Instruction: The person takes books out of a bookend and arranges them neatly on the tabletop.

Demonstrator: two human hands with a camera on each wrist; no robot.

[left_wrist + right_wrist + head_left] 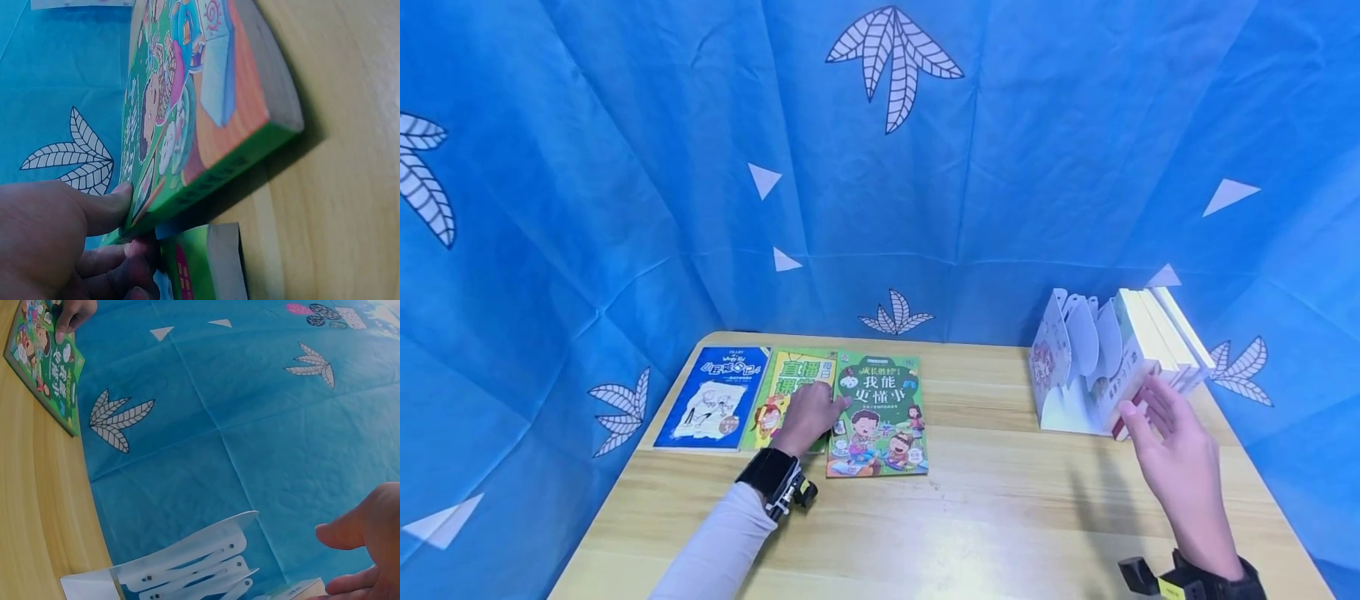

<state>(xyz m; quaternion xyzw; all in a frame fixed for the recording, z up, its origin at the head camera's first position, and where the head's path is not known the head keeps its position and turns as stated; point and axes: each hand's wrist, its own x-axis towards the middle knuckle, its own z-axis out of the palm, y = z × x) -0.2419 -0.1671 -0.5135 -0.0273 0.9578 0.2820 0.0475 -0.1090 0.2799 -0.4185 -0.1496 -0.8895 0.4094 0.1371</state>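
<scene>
Left hand [811, 418] pinches green book [880, 425] by spine [209, 184]; right hand [1176, 454] half-open at racked books [1157, 337], apparently gripping nothing. Probably light, bendy, slick; hold near spine.

Hung with creased blue cloth [1037, 167], furnished with a pale wooden table [1000, 492].
Printed with white leaves [901, 83] and triangles [763, 181]; marked by bright glare [955, 552] on the table.

Wood-grain table [985, 500] with books [709, 404], rack [1049, 350]
</scene>
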